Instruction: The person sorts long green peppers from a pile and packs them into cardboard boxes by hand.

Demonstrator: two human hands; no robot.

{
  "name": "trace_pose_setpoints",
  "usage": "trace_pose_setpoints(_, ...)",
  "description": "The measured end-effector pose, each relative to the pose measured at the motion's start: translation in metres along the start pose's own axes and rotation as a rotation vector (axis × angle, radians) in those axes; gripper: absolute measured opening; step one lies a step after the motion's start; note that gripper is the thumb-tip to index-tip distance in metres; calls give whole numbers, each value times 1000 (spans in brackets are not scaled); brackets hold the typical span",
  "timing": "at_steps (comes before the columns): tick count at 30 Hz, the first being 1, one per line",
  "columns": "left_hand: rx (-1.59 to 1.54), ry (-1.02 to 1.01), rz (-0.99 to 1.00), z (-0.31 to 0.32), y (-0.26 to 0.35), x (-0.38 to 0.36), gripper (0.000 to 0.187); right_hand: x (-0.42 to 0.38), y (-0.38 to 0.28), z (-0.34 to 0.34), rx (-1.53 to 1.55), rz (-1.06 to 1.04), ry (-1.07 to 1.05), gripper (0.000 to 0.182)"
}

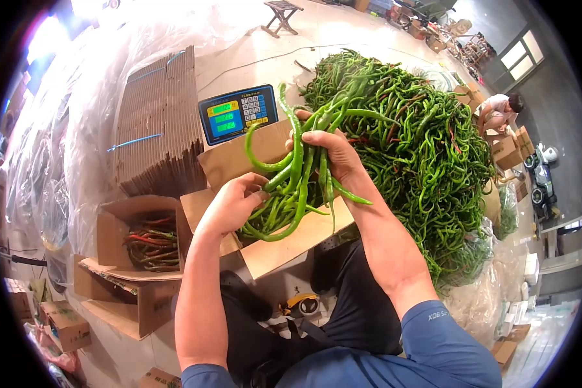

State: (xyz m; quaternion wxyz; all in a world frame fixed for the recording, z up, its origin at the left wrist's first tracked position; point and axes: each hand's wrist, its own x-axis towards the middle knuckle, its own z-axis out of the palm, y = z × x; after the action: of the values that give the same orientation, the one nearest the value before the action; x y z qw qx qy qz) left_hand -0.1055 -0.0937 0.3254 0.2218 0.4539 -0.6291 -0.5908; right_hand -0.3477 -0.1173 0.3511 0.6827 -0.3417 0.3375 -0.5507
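A bunch of long green chili peppers (302, 161) is gripped in my right hand (335, 150), thumb across the stems, above an open cardboard box (281, 249). More green chili peppers (268, 222) lie inside that box. My left hand (238, 202) is at the box's left side with its fingers curled round a green chili pepper (279, 178); the fingertips are partly hidden among the peppers. Behind the box stands a scale display (238, 114) with lit green readouts and a keypad.
To the right rises a large heap of green chili peppers (407, 149). Flattened cardboard (158, 123) is stacked at left, above a box of dark red peppers (154, 242). A folding stool (282, 16) stands at the back. Another person (500, 111) crouches at far right.
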Motion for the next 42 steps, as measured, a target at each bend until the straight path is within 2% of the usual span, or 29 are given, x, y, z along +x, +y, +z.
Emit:
trace_pose_setpoints(3, -49, 50, 63, 0, -11, 2, 27, 1, 1, -3, 48, -28, 1, 66)
trace_pose_setpoints(6, 189, 61, 126, -3, -10, -1, 26, 4, 4, -4, 33, -62, -3, 63)
trace_pose_setpoints(13, 313, 142, 84, -6, -26, 1, 22, 4, -2, -10, 68, -106, -11, 59)
trace_pose_setpoints(18, 527, 208, 116, -11, -31, 0, 23, -3, -9, -11, -2, -119, 10, 68)
trace_pose_setpoints(22, 547, 277, 12, -18, -29, -2, 27, -10, -18, -10, -65, -128, -66, 71)
trace_pose_setpoints(29, 579, 404, -50, -25, -19, -10, 28, -14, -21, -12, -37, -127, -22, 66)
trace_pose_setpoints(33, 478, 343, -124, -24, -20, -7, 27, -12, -20, -18, -58, -117, -3, 66)
trace_pose_setpoints(36, 519, 315, 61, -22, -38, -5, 27, -15, -25, -17, -57, -120, -14, 67)
trace_pose_setpoints(39, 571, 307, 89, -19, -42, -4, 28, -16, -27, -17, -67, -125, -38, 71)
trace_pose_setpoints(42, 649, 364, 139, -19, -47, -2, 28, -22, -29, -9, -139, -99, -120, 83)
